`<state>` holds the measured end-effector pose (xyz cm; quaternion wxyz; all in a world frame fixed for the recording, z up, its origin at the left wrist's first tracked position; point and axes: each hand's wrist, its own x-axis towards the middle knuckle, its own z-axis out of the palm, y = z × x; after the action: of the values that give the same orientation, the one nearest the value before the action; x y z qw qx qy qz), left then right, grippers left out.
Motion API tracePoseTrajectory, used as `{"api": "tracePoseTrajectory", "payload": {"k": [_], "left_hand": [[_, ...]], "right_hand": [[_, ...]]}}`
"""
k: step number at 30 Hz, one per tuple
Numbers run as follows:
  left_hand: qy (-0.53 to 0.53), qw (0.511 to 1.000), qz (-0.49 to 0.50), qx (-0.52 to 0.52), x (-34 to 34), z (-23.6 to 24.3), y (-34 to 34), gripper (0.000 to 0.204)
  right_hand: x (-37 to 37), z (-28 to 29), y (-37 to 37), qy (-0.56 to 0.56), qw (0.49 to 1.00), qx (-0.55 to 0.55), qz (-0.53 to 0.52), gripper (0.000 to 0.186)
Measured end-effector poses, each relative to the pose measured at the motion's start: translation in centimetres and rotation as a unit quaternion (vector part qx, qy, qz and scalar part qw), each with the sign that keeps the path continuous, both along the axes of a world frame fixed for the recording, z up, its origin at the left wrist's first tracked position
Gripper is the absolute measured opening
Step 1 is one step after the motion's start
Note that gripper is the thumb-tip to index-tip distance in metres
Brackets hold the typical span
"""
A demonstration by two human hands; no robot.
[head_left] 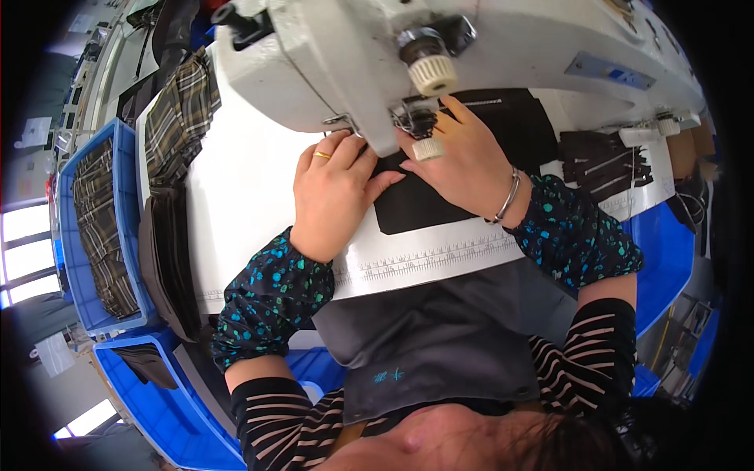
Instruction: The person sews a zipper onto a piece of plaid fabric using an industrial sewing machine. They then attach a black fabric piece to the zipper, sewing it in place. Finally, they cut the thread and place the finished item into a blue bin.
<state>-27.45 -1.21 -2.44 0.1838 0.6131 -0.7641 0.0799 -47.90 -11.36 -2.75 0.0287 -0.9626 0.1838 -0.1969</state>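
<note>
A piece of black fabric (424,206) lies under the head of a white sewing machine (330,71). My left hand (331,188), with a gold ring, is at the fabric's left side. Its fingers are bent beside the needle area and its thumb points right onto the cloth, gripping that edge. Flat over the fabric, my right hand (465,161) has spread fingers, and its thumb tip is close to my left thumb. The machine's presser parts and knobs hide some of its fingers. A zipper (481,102) shows on the dark cloth beyond my right hand.
Plaid fabric (177,118) and dark folded pieces (166,259) lie at the left edge of the white table (236,212). Blue bins (129,212) stand left and a blue bin (664,263) right. Dark zippered pieces (601,165) lie at right. A printed ruler (440,259) runs along the front.
</note>
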Motion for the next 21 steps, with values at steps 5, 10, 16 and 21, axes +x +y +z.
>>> {"api": "tracePoseTrajectory", "payload": {"k": [5, 10, 16, 21], "left_hand": [[0.007, 1.0, 0.012, 0.006, -0.16, 0.49, 0.13, 0.041], [-0.011, 1.0, -0.001, 0.02, -0.53, 0.91, -0.07, 0.047], [-0.011, 0.999, 0.015, 0.04, -0.56, 0.83, 0.15, 0.048], [-0.014, 1.0, 0.008, 0.025, -0.4, 0.54, 0.0, 0.049]], "right_hand": [[0.38, -0.63, 0.15, -0.015, 1.0, -0.024, -0.009, 0.036], [0.04, -1.01, -0.07, -0.031, 0.996, -0.084, -0.008, 0.031], [0.21, -1.13, 0.45, 0.007, 0.999, -0.034, -0.032, 0.04], [-0.05, -0.37, 0.36, 0.002, 0.998, -0.055, -0.025, 0.035]]}}
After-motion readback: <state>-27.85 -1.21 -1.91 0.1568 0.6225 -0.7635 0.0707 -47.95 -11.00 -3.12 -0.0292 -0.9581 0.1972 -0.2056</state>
